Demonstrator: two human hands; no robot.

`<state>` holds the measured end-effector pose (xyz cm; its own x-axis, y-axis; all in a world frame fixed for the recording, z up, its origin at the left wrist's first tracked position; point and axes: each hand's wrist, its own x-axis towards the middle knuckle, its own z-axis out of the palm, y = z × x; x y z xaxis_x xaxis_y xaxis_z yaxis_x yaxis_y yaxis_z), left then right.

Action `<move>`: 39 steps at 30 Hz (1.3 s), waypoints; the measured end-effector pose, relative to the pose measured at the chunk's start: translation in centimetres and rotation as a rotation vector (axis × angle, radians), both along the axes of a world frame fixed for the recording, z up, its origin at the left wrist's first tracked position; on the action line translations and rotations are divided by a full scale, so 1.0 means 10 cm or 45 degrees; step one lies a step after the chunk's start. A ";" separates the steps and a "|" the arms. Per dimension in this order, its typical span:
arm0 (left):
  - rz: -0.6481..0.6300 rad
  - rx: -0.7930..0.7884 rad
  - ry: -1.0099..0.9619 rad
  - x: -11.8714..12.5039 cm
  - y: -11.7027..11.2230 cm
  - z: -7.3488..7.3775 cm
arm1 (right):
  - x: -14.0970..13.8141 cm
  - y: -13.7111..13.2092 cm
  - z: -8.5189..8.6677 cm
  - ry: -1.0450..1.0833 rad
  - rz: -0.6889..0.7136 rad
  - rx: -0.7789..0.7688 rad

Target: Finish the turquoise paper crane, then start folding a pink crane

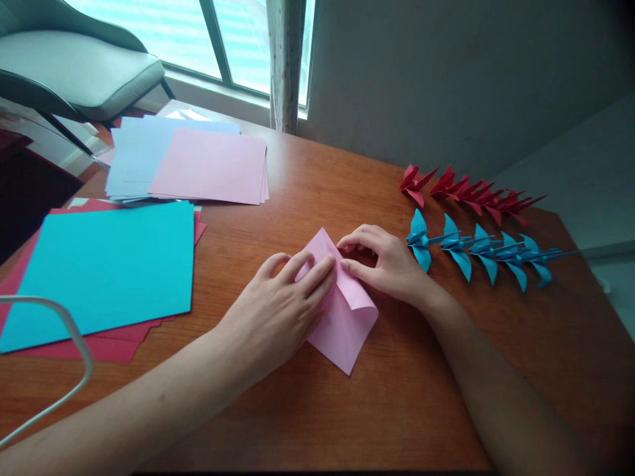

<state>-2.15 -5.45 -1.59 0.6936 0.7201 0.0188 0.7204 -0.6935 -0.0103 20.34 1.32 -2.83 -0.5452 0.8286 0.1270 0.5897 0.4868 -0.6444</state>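
Note:
A pink sheet of origami paper (342,344) lies on the table with one corner pointing toward me. Its right side is folded inward, and that flap curls up loosely at the lower end. My left hand (285,307) rests on the paper with fingers stretched out, the fingertips pressing near the middle crease. At the upper right edge, my right hand (384,261) has its thumb and bent fingers around the folded edge. The far corner of the paper shows above the fingertips. Part of the left half is hidden under my left hand.
Red paper cranes (466,192) and blue paper cranes (476,248) stand in two rows at the right. Blue sheets (114,264) over red ones lie left; pink sheets (213,165) over pale blue ones lie farther back. A white cable (82,350) curves at the left edge.

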 end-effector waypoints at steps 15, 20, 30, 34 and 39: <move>-0.008 -0.017 -0.010 0.01 0.00 0.00 | -0.17 0.09 -0.10 -0.065 -0.256 0.115; -0.003 -0.043 -0.017 0.00 0.00 -0.01 | -0.22 0.16 -0.11 -0.123 -0.336 0.109; 0.003 -0.073 -0.018 0.01 -0.01 -0.01 | -0.38 0.35 -0.09 -0.202 -0.353 0.150; 0.004 -0.088 -0.015 0.01 -0.01 0.00 | -0.45 0.46 -0.11 -0.202 -0.366 0.166; 0.005 -0.080 -0.020 0.01 -0.01 -0.01 | -0.41 0.49 -0.15 -0.135 -0.329 0.193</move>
<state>-2.05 -5.60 -1.67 0.6904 0.7232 -0.0157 0.7231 -0.6893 0.0443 16.23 6.18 -4.34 -0.3359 0.9174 0.2133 0.7664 0.3979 -0.5043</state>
